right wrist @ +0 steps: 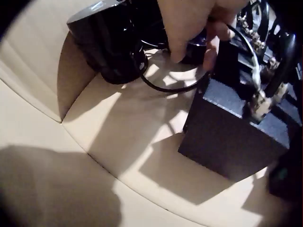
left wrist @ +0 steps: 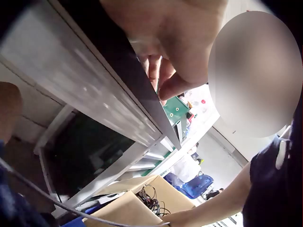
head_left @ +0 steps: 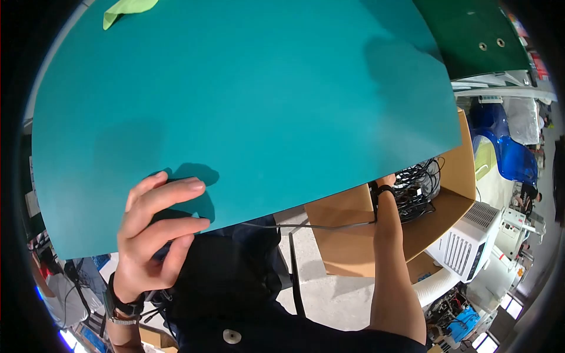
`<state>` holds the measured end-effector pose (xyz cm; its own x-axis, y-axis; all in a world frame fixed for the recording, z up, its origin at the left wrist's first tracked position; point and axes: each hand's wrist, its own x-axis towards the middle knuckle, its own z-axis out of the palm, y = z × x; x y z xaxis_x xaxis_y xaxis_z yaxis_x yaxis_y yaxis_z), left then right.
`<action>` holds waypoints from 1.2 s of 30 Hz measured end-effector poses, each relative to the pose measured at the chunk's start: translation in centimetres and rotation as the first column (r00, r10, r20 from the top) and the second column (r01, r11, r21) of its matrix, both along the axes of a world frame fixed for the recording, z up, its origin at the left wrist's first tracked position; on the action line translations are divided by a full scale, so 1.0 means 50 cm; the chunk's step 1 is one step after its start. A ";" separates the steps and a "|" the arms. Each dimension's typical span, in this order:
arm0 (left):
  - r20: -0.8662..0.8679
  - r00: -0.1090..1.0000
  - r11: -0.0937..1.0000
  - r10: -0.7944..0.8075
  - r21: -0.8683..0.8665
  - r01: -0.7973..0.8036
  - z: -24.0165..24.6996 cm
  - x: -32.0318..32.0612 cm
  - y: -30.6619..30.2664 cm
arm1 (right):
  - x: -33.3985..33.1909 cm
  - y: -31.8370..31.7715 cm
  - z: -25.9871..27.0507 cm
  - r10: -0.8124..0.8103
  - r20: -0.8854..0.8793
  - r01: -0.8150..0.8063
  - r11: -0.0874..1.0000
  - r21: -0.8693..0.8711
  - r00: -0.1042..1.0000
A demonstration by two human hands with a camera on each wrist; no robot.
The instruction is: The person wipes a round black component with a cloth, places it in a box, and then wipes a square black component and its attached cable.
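Note:
My left hand [head_left: 156, 235] is at the front edge of the teal tabletop [head_left: 265, 117], fingers loosely bent and apart, nothing between them. Reaching down into the cardboard box [head_left: 341, 235], my right hand [right wrist: 194, 23] is mostly hidden by the table edge in the head view. In the right wrist view its thumb and fingers point down among black items, around a thin black cable [right wrist: 173, 89]; I cannot tell whether they pinch anything. Beside them are a dark rectangular block [right wrist: 232, 135] with cables tied on top and a glossy black rounded object [right wrist: 102, 42].
A tangle of black cables [head_left: 415, 188] fills part of the box. One grey cable [head_left: 306, 226] runs from the box past the table's front edge. A light green cloth [head_left: 126, 9] lies at the far left. Right of the box stand a white machine [head_left: 468, 241] and a blue chair [head_left: 512, 150].

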<state>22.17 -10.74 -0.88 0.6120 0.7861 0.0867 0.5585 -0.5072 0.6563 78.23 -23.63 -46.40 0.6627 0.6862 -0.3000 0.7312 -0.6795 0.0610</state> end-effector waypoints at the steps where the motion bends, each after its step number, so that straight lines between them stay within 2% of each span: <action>1: -0.008 1.000 1.000 -0.004 0.007 0.004 0.000 -0.001 0.000 | 0.006 -0.007 -0.011 0.010 -0.004 -0.010 1.000 -0.010 1.000; 5: -0.005 1.000 1.000 -0.001 0.010 0.001 -0.004 -0.001 -0.001 | 0.044 -0.020 -0.038 0.132 0.154 -0.144 0.987 0.065 0.979; 6: -0.002 1.000 1.000 -0.001 0.011 0.001 -0.004 -0.001 -0.002 | 0.035 -0.010 -0.017 0.107 0.077 -0.109 0.994 0.023 0.991; 9: -0.021 1.000 1.000 -0.020 0.007 0.020 0.001 0.000 0.000 | -0.009 0.009 0.033 0.081 0.001 -0.081 0.996 0.028 0.997; 11: -0.018 1.000 1.000 -0.020 -0.019 0.019 0.003 -0.001 0.000 | -0.035 0.021 0.071 0.106 -0.134 -0.104 0.994 0.023 0.985; 12: -0.016 1.000 0.999 -0.020 -0.040 0.020 0.004 -0.002 -0.001 | -0.050 0.029 0.099 0.033 -0.218 -0.035 0.999 -0.005 0.975; 13: -0.008 1.000 0.999 -0.017 -0.040 0.017 0.005 -0.002 -0.001 | -0.065 0.020 0.125 0.103 -0.235 -0.074 0.989 0.128 0.966; 19: 0.024 0.999 0.999 -0.041 0.006 0.041 0.002 0.000 0.002 | -0.167 0.012 0.361 0.268 -0.206 -0.180 0.913 0.365 0.941; 22: 0.015 0.998 0.998 -0.063 0.016 0.063 0.003 -0.001 0.001 | -0.189 0.054 0.404 0.351 -0.183 -0.226 0.845 0.485 0.918; 25: 0.016 0.997 0.997 -0.078 0.023 0.077 0.004 -0.004 0.000 | -0.173 0.106 0.354 0.426 -0.118 -0.323 0.813 0.485 0.897; 26: 0.020 0.996 0.996 -0.084 0.023 0.083 0.003 -0.005 0.001 | -0.164 0.118 0.344 0.401 -0.161 -0.326 0.876 0.357 0.902; 27: 0.026 0.995 0.996 -0.092 0.024 0.092 0.002 -0.005 0.002 | -0.163 0.122 0.335 0.396 -0.155 -0.320 0.875 0.362 0.905; 29: 0.054 0.994 0.995 -0.100 0.017 0.099 0.000 -0.005 0.001 | -0.160 0.128 0.312 0.343 -0.154 -0.306 0.926 0.222 0.926; 30: 0.076 0.992 0.995 -0.096 -0.001 0.097 -0.001 -0.006 0.001 | -0.144 0.126 0.277 0.341 -0.146 -0.300 0.922 0.244 0.929; 31: 0.077 0.992 0.995 -0.102 0.000 0.102 -0.001 -0.007 0.000 | -0.148 0.128 0.273 0.336 -0.145 -0.295 0.923 0.246 0.931; 34: 0.095 0.988 0.993 -0.118 0.003 0.118 0.001 -0.004 0.003 | -0.141 0.121 0.255 0.358 -0.153 -0.269 0.870 0.414 0.921; 36: 0.079 0.985 0.988 -0.154 0.022 0.153 0.004 -0.006 0.006 | -0.129 0.108 0.271 0.353 -0.152 -0.260 0.864 0.431 0.923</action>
<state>21.87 -10.46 -0.69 0.7156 0.6817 0.1520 0.4191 -0.5932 0.6874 71.80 -18.25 -32.86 0.3486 0.9345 -0.0717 0.8688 -0.3509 -0.3492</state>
